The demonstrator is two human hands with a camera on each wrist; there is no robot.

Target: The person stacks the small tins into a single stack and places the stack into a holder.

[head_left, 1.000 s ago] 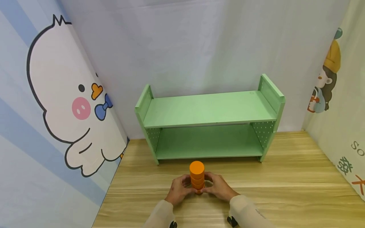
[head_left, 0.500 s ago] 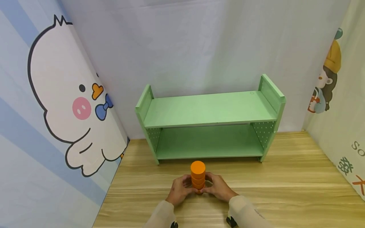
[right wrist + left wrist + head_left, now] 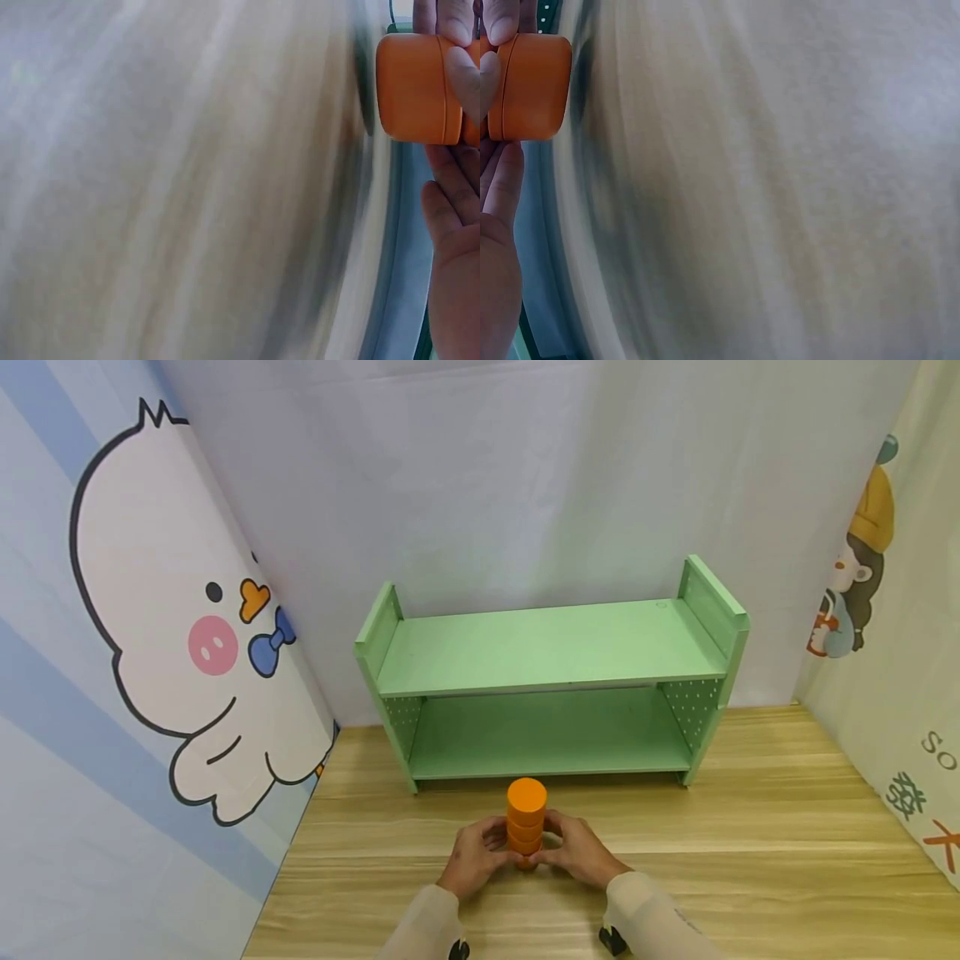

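Observation:
A stack of several orange round lidded canisters (image 3: 527,814) stands upright between my hands, in front of the green shelf. My left hand (image 3: 474,857) grips its lower part from the left, thumb on the near side. From the right, my right hand (image 3: 581,853) grips it the same way, the thumbs close together. Both wrist views show the bottom canister (image 3: 538,88) with its rounded base and seam, fingers around the seam. The stack's far side is hidden. Whether its base touches the table, I cannot tell.
A light green two-tier shelf (image 3: 551,647) stands on the wood-grain table (image 3: 750,827) behind the stack. A pale curtain (image 3: 487,485) hangs behind it. Printed cloths with cartoon figures, including a white duck (image 3: 157,610), line both sides.
The stack has shifted slightly right and a little away from me, its top higher in the head view. Both hands keep their grip and have moved only slightly.

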